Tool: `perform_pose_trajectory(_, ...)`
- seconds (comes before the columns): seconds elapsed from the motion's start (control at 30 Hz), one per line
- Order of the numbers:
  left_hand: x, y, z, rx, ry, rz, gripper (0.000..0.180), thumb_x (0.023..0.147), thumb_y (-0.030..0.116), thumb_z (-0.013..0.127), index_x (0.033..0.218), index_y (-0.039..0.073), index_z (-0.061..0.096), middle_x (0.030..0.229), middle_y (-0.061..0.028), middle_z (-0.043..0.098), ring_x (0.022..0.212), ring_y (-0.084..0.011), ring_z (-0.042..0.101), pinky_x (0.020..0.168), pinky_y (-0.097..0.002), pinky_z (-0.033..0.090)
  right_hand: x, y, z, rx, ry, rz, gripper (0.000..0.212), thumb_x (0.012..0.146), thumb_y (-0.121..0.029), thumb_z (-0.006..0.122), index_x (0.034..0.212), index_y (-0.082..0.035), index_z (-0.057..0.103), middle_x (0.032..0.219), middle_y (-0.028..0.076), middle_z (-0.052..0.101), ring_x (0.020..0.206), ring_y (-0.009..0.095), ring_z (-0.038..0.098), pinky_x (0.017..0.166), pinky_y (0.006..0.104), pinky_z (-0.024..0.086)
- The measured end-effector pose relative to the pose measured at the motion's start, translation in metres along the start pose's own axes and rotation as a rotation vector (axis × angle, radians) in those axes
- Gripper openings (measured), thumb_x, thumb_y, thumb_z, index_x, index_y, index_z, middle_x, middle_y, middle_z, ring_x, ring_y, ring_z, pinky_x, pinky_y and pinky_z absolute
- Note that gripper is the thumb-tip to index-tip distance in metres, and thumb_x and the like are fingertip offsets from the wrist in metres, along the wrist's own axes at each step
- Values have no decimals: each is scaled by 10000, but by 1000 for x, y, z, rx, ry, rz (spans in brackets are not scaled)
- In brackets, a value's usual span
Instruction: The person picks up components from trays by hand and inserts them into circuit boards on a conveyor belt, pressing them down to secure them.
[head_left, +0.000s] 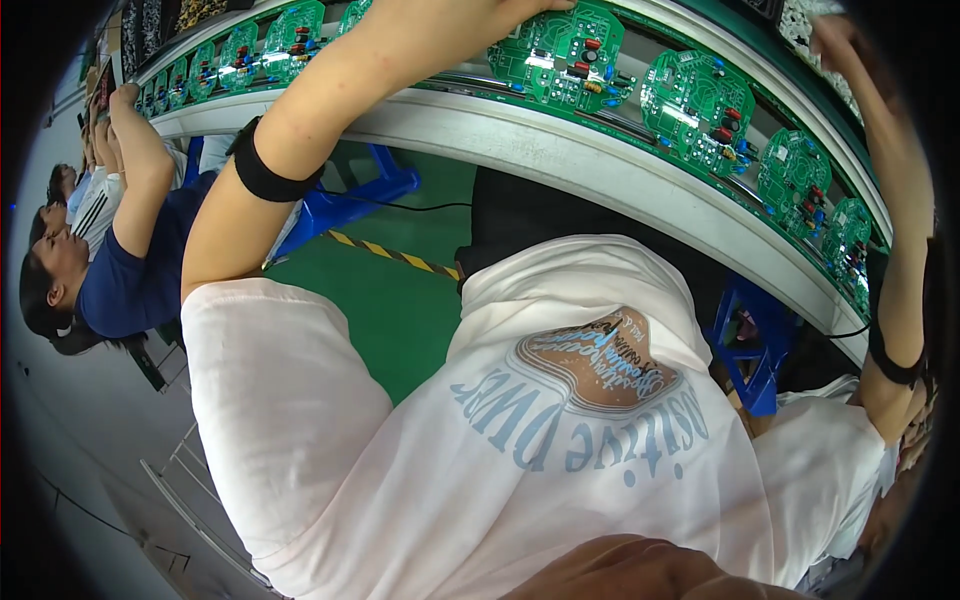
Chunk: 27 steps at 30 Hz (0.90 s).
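Note:
My left hand (505,12) is at the far edge of a green circuit board (545,65) on the line. The top of the picture cuts off most of its fingers, so its grip is hidden. Red, blue and black parts stand on that board. Over at the upper right, my right hand (845,50) reaches out beside a bin of black-and-white speckled small parts (805,25). Its fingers are stretched out, and nothing shows between them. Another green board (695,110) lies between the two hands. A black band circles each of my forearms.
A pale metal rail (500,125) edges the line in front of me. Several more boards (795,180) run along it both ways. Blue stools (350,205) stand below, over a green floor. To the left, a person in a dark blue shirt (150,265) works at the same line.

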<state>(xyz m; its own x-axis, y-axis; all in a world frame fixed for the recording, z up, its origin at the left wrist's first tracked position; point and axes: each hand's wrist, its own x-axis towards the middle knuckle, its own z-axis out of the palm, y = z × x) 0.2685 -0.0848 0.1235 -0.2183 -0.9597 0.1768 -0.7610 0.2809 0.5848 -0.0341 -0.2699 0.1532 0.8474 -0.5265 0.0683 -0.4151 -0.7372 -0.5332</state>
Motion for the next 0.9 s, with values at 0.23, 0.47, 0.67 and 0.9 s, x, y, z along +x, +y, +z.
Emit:
perform_pose_trajectory(0.23, -4, 2, -3, 75, 1, 14, 70, 872, 36, 728, 916, -12, 705, 932, -146, 666, 862, -350, 662, 764, -403, 535, -57, 9, 11, 552, -132, 285, 280, 1066, -181, 568, 1268, -9, 657, 1011, 44, 691, 908, 121, 625, 874, 261, 500)
perform_pose_trajectory(0.47, -2, 13, -3, 100, 20, 17, 80, 865, 38, 733, 923, -8, 703, 884, -162, 679, 814, -367, 670, 728, -417, 539, -87, -9, 24, 881, -97, 443, 339, 1087, -188, 546, 1355, -8, 649, 1084, 24, 709, 965, 78, 625, 916, 232, 493)
perform_pose_trajectory(0.67, 2, 15, -8, 118, -2, 43, 82, 866, 28, 729, 937, -7, 705, 875, -168, 688, 820, -367, 676, 726, -411, 542, -93, -22, 35, 1030, -53, 380, 332, 1081, -155, 552, 1330, 44, 645, 1103, 68, 718, 975, 102, 654, 916, 250, 509)
perform_pose_trajectory(0.9, -1, -4, 10, -285, 131, 111, 82, 875, 37, 725, 944, 0, 704, 871, -159, 687, 830, -361, 679, 728, -407, 541, -93, -58, 63, 790, 177, 164, 177, 1040, -50, 591, 1127, 45, 711, 1115, 94, 748, 969, 191, 745, 865, 297, 590)
